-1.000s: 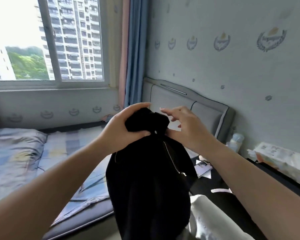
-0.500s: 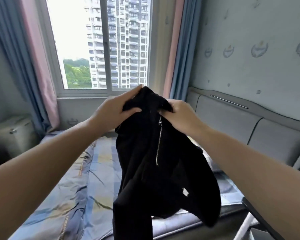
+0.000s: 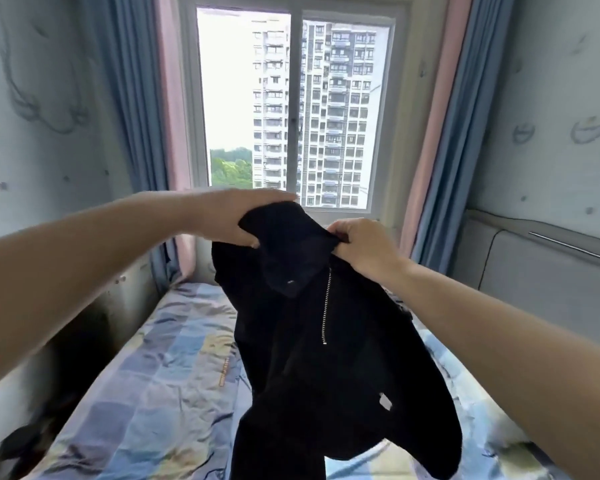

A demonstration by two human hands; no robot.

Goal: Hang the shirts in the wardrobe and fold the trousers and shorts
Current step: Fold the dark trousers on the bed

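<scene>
Both hands hold the soft black zip-up shirt [image 3: 326,341] by its top: the left hand [image 3: 236,216] grips one side, the right hand [image 3: 364,247] pinches the other. It hangs below them, over the blue patchwork bed [image 3: 160,393]. The window [image 3: 295,109] now sits straight ahead, not off to the left as before.

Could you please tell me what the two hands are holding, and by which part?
Both hold the black zip-up garment by its top: left hand and right hand on either side of the collar.

Garment [image 3: 326,358] hem (bottom edge) cut off
</scene>
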